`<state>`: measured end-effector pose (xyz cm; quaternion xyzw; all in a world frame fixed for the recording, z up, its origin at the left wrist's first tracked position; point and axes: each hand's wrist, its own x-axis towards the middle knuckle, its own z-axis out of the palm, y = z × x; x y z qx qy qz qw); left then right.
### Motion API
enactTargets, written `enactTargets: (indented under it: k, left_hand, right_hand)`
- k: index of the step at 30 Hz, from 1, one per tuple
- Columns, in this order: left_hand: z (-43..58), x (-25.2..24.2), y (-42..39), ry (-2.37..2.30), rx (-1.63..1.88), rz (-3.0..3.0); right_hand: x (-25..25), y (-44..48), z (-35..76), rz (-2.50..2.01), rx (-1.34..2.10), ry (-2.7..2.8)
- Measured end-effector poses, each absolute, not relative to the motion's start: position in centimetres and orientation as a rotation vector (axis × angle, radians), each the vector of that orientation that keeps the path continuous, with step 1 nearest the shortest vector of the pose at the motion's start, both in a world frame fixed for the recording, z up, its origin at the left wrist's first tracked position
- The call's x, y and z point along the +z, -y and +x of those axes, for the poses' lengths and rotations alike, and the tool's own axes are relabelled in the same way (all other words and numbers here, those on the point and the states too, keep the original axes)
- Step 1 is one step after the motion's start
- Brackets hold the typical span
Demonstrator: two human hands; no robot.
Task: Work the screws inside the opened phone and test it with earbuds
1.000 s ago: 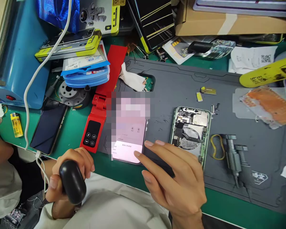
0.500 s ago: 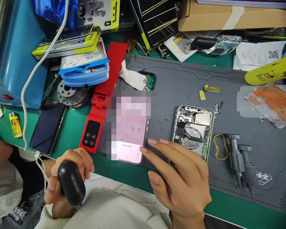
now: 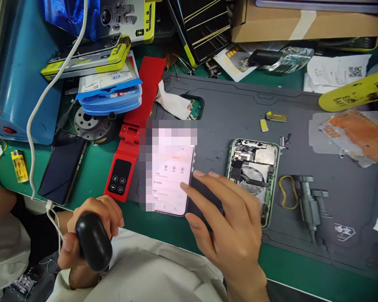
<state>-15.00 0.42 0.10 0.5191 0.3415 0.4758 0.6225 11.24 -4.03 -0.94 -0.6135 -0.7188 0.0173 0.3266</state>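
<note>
My left hand (image 3: 91, 226) is closed round a black oval case (image 3: 93, 241) near my lap, below the table's front edge. My right hand (image 3: 227, 226) is open, fingers stretched over the dark work mat (image 3: 349, 167), and its index fingertip touches the lit screen of a phone (image 3: 171, 184) lying flat on the mat. Just right of my fingers lies an opened green phone (image 3: 255, 167) with its insides showing.
A red folding device (image 3: 129, 155) lies left of the lit phone, and a dark phone (image 3: 63, 167) on a white cable (image 3: 34, 126) beside it. A yellow lighter (image 3: 19, 165), blue packets, a grey metal tool (image 3: 308, 201) and boxes crowd the green table.
My right index finger slid up the lit phone's screen, and the screen's content changed. The left hand kept its grip on the black case.
</note>
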Motion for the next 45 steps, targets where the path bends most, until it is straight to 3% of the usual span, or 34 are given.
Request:
enactTargets:
  k: [45]
  left_hand:
    - [-13.7,0.2,-0.9,-0.838,1.220,1.200]
  right_hand:
    - [-0.8,3.8,11.2,-1.563,0.062,1.831]
